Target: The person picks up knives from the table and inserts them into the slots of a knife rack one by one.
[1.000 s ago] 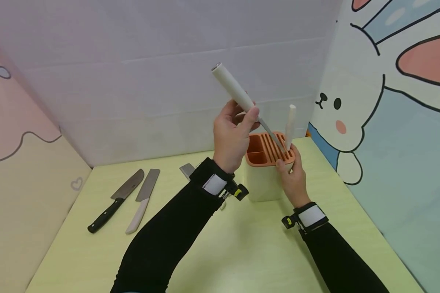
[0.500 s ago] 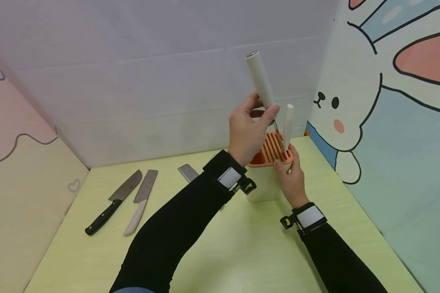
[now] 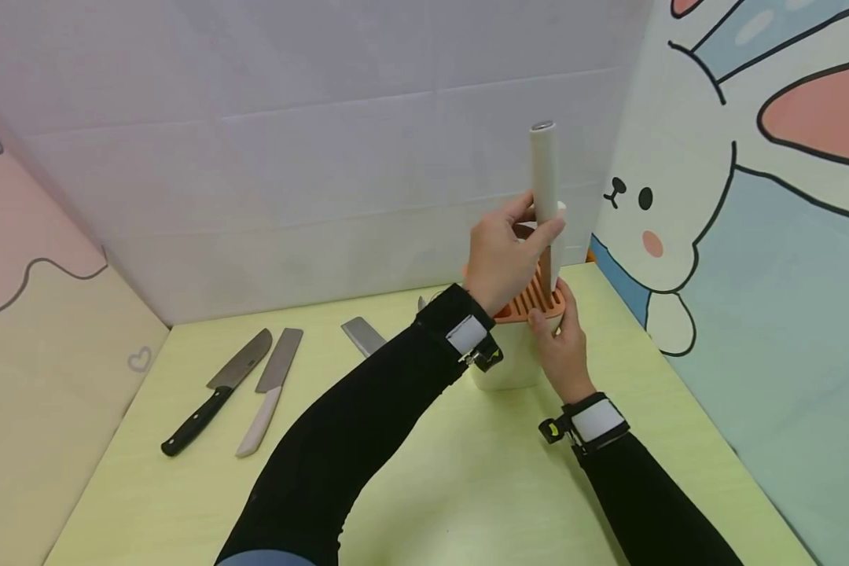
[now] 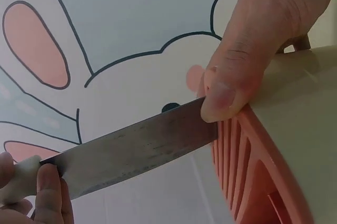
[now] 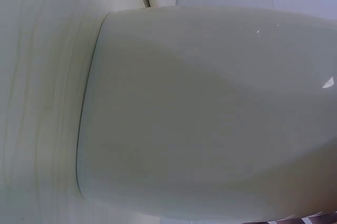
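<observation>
My left hand [image 3: 505,255] pinches a white-handled knife [image 3: 545,169] close to where its handle meets the blade. The knife stands nearly upright, blade down, its tip at the slotted orange top of a cream knife holder [image 3: 505,362]. In the left wrist view the broad blade [image 4: 142,147] ends at the slots beside my right thumb [image 4: 226,92]; how deep the tip sits is hidden. My right hand [image 3: 566,346] grips the holder's right side, thumb at its front rim. Another white handle [image 3: 561,211] rises from the holder just behind the held knife. The holder's body [image 5: 200,113] fills the right wrist view.
On the table's left lie a black-handled knife [image 3: 215,393] and a knife with a pale handle [image 3: 270,393]. A further blade [image 3: 363,336] shows partly behind my left forearm, with a small pointed tip [image 3: 421,303] near it. Walls stand behind and to the right.
My left hand has moved right, and the knife has turned from a leftward slant to nearly upright and sunk lower over the holder. My right hand has stayed on the holder.
</observation>
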Tool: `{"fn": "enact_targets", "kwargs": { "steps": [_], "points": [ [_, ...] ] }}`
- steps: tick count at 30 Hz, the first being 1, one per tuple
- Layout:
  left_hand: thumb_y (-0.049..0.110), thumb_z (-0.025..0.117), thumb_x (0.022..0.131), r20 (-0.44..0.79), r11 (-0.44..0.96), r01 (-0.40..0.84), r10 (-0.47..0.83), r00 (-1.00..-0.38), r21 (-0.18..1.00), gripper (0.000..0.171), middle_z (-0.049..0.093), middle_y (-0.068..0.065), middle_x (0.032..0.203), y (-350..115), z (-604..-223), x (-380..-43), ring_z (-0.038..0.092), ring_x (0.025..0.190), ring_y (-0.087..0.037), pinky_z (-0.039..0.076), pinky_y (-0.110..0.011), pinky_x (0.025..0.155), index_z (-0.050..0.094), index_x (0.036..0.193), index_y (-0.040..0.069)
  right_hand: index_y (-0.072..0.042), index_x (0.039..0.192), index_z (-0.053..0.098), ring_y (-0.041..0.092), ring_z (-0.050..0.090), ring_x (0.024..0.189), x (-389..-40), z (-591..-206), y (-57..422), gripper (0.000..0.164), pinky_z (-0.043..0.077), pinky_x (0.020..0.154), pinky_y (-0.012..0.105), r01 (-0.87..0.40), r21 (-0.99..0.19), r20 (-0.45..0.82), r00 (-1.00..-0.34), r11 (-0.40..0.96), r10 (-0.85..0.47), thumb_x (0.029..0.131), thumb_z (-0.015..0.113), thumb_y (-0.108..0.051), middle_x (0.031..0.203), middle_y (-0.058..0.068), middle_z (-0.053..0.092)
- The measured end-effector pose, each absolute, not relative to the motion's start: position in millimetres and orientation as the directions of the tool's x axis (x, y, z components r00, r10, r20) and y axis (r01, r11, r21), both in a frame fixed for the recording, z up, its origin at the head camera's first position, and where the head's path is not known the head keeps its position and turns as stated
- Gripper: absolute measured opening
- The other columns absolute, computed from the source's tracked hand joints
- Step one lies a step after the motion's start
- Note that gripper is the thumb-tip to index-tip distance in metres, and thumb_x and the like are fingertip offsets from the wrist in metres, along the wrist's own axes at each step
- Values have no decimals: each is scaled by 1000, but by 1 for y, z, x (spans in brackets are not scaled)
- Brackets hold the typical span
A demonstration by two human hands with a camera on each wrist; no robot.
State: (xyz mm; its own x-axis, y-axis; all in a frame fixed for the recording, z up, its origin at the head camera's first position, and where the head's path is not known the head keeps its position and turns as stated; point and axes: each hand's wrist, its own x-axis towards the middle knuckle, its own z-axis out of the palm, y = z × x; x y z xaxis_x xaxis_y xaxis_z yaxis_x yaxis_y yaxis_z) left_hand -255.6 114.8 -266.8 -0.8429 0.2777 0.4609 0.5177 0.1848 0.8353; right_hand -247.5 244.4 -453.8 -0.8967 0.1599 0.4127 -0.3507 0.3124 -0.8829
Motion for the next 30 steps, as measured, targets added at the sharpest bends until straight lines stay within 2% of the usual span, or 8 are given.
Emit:
{"fn": "enact_targets", "kwargs": {
  "steps": [4, 7, 10, 15, 19, 21, 25, 30],
  "points": [
    [20, 62, 95, 451, 220, 520, 298, -841, 825, 46, 66, -8, 113, 114, -274, -260, 65, 90, -14, 53, -19, 73, 52, 139, 10, -43, 150, 18, 22, 50, 111, -248, -455, 244, 62, 43, 76, 30, -359, -875, 424, -892, 324, 158, 97, 51, -42, 144, 5, 43],
    [20, 61, 96, 438, 240, 515, 310, -844, 823, 47, 67, -10, 113, 115, -279, -262, 65, 89, -14, 53, -19, 73, 50, 140, 8, -42, 150, 18, 22, 50, 108, -248, -456, 243, 62, 43, 67, 26, -372, -869, 436, -887, 326, 153, 97, 51, -42, 143, 6, 44],
    [20, 61, 96, 413, 272, 501, 322, -852, 821, 48, 68, -10, 111, 117, -284, -264, 66, 89, -13, 54, -20, 74, 49, 141, 8, -41, 151, 17, 22, 51, 111, -248, -456, 243, 62, 44, 70, 26, -373, -867, 438, -887, 329, 148, 98, 51, -41, 144, 5, 43],
    [20, 62, 95, 369, 329, 481, 349, -861, 812, 46, 70, -11, 110, 120, -297, -265, 68, 90, -13, 54, -20, 73, 52, 139, 8, -34, 153, 16, 22, 47, 125, -243, -451, 240, 64, 46, 88, 39, -353, -879, 415, -897, 321, 150, 99, 50, -38, 149, 7, 39],
    [21, 62, 95, 341, 380, 467, 354, -871, 799, 45, 70, -9, 110, 121, -307, -264, 67, 90, -13, 53, -19, 71, 54, 138, 11, -22, 154, 17, 28, 40, 132, -239, -445, 237, 66, 43, 97, 53, -351, -884, 409, -900, 309, 147, 99, 50, -37, 151, 13, 34],
    [22, 62, 95, 325, 401, 455, 352, -878, 795, 44, 70, -8, 110, 122, -311, -264, 67, 90, -12, 53, -18, 71, 54, 137, 12, -21, 154, 17, 29, 40, 132, -240, -446, 237, 66, 43, 97, 54, -351, -883, 410, -900, 310, 149, 99, 50, -38, 150, 15, 35],
    [24, 63, 94, 308, 422, 436, 339, -889, 795, 41, 69, -5, 111, 124, -316, -265, 66, 92, -10, 52, -18, 72, 57, 132, 10, -29, 154, 17, 24, 47, 124, -244, -453, 240, 66, 47, 88, 45, -354, -876, 419, -895, 328, 154, 98, 51, -41, 148, 11, 39],
    [25, 65, 93, 310, 423, 429, 323, -894, 798, 32, 69, -4, 104, 124, -322, -267, 63, 87, -8, 51, -16, 70, 63, 116, 4, -34, 153, 16, 21, 50, 119, -247, -458, 242, 65, 46, 80, 28, -350, -868, 425, -890, 353, 162, 99, 51, -39, 149, 6, 39]
  ]
}}
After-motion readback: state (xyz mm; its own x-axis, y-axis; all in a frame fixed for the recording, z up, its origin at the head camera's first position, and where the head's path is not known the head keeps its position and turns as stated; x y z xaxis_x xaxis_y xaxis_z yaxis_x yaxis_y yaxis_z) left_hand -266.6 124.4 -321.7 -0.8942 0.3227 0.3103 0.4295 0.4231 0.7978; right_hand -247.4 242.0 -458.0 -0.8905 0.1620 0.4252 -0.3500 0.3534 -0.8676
